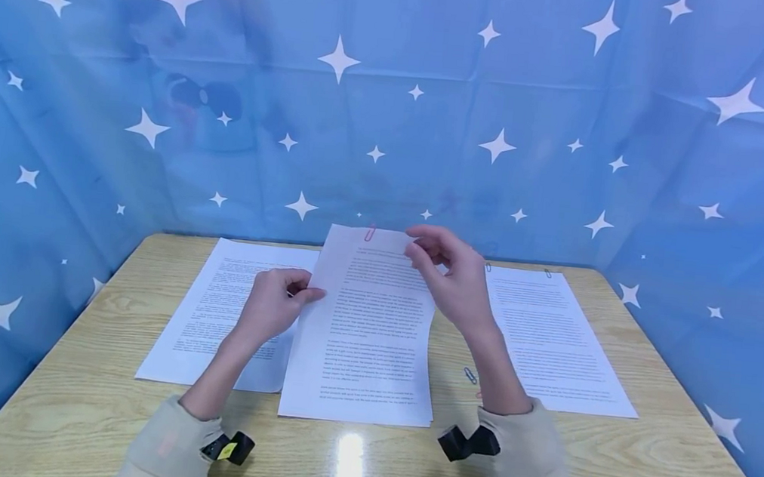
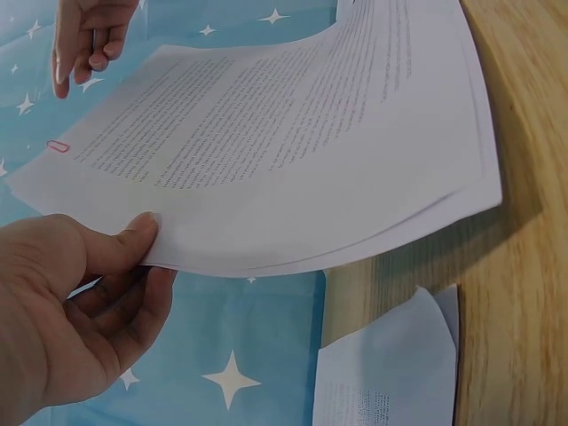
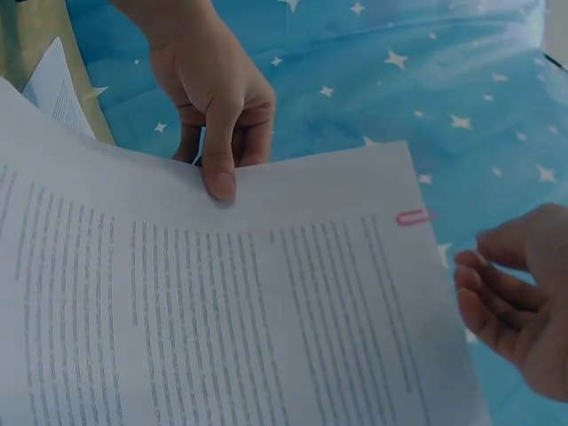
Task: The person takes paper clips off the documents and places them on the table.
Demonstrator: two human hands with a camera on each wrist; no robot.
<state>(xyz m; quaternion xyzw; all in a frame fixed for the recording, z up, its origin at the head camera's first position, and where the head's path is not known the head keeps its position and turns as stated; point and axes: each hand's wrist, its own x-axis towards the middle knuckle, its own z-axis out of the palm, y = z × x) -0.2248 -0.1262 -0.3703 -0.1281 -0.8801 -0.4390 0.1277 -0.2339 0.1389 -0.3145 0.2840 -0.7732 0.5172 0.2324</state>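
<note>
Printed sheets of paper (image 1: 373,336), raised at the top end, stand in the middle of the head view. A red paper clip (image 1: 370,234) sits on their top edge. My left hand (image 1: 274,301) pinches their left edge, thumb on the printed face and fingers behind, as the left wrist view also shows. Near the top right corner is my right hand (image 1: 450,275), its fingers loosely bent with nothing between them. In the right wrist view a gap shows between that hand (image 3: 519,302) and the paper's edge, close to the red clip (image 3: 414,217).
To the left lie other printed sheets (image 1: 212,314), partly covered by the raised ones. More printed sheets (image 1: 551,337) lie at the right, with dark clips at their top edge. A blue paper clip (image 1: 470,376) is on the wooden table (image 1: 67,408). Behind hangs a starry blue curtain (image 1: 388,171).
</note>
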